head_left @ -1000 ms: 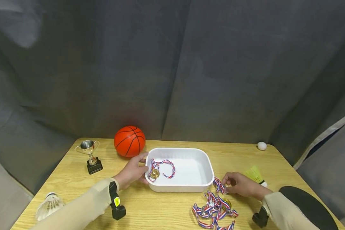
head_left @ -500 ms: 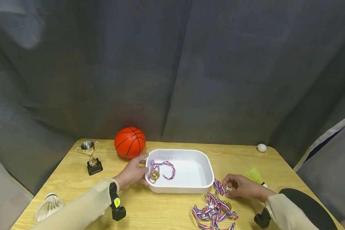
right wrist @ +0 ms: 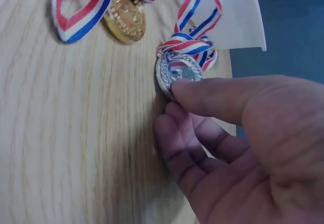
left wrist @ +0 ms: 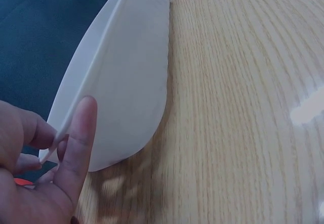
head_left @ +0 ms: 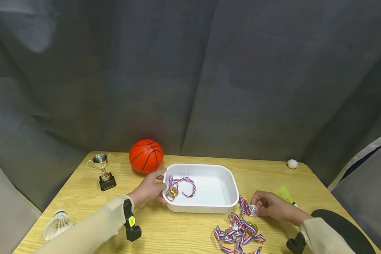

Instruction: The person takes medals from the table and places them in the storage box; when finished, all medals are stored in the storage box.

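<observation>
My left hand point(head_left: 148, 190) grips the left rim of a white plastic tray point(head_left: 209, 209); in the left wrist view one digit lies along its outer wall, with other fingers over the rim. Inside the tray, at its left end, lies a gold medal point(head_left: 173, 192) on a striped ribbon. My right hand point(head_left: 271, 206) pinches the edge of a silver medal point(right wrist: 177, 73) between thumb and fingers, just right of the tray. Its red, white and blue ribbon point(right wrist: 200, 11) runs toward the tray's corner. Nearer me lies a tangle of ribbons point(head_left: 238, 234) with another gold medal point(right wrist: 125, 16).
An orange basketball point(head_left: 146, 156) and a small trophy cup point(head_left: 106, 176) stand back left. A white shuttlecock point(head_left: 58, 224) lies front left. On the right are a yellow shuttlecock point(head_left: 284, 194), a black round object point(head_left: 339, 225) and a white ball point(head_left: 292, 163).
My right hand has shifted slightly right, and more of the silver medal shows at its fingertips. My left hand keeps its hold on the tray. The head view has shifted a little.
</observation>
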A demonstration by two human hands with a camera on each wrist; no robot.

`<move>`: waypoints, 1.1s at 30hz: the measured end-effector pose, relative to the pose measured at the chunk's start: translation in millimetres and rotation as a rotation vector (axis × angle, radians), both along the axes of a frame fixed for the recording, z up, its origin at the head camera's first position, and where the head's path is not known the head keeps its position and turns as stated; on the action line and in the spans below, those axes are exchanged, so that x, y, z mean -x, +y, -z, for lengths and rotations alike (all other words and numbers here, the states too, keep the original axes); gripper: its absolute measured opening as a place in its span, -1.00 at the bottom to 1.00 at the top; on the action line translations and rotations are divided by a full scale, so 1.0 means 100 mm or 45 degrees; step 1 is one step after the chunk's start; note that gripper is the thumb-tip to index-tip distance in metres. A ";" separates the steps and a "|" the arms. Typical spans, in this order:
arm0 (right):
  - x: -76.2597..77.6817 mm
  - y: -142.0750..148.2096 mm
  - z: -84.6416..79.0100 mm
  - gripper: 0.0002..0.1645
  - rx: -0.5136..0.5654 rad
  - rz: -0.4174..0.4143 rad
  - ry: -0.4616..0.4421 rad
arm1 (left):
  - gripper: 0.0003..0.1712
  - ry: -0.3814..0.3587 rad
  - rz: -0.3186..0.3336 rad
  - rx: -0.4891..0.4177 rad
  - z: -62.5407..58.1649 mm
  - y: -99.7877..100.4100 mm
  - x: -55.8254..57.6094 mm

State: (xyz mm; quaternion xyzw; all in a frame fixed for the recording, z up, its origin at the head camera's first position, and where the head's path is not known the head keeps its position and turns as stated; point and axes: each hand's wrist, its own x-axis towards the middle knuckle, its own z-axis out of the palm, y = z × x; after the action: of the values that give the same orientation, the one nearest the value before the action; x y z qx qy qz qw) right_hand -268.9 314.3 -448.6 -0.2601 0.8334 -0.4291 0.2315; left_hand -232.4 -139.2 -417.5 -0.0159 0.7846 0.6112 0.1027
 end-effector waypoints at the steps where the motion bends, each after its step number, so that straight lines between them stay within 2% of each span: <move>1: -0.01 0.01 0.00 -0.76 0.006 0.010 -0.023 | -0.17 0.002 0.004 0.002 0.00 0.00 0.00; 7: -0.06 0.10 -0.02 -0.74 0.029 0.093 -0.167 | -0.16 0.004 0.022 0.010 -0.01 0.01 0.03; 11: -0.07 0.14 -0.04 -0.77 0.076 0.152 -0.208 | -0.17 0.000 0.019 -0.001 -0.01 0.02 0.04; 16: -0.06 0.17 -0.07 -0.75 0.203 0.127 -0.276 | -0.17 -0.001 0.023 -0.010 -0.02 0.04 0.04; 21: -0.08 0.16 -0.17 -0.64 0.253 0.106 -0.327 | -0.18 0.001 0.013 -0.005 -0.03 0.02 0.02; 28: -0.13 0.14 -0.39 -0.49 0.276 0.114 -0.261 | -0.17 -0.002 -0.003 -0.005 0.00 -0.01 0.00; 33: -0.14 0.09 -0.63 -0.61 0.364 0.108 -0.127 | -0.16 0.006 0.009 -0.019 0.00 -0.02 0.00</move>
State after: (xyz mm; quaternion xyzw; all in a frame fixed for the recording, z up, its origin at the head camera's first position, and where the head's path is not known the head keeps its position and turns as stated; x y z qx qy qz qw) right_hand -254.4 323.7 -385.9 -0.2333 0.7615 -0.5653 0.2149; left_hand -232.1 -140.7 -417.2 -0.0109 0.7803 0.6168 0.1030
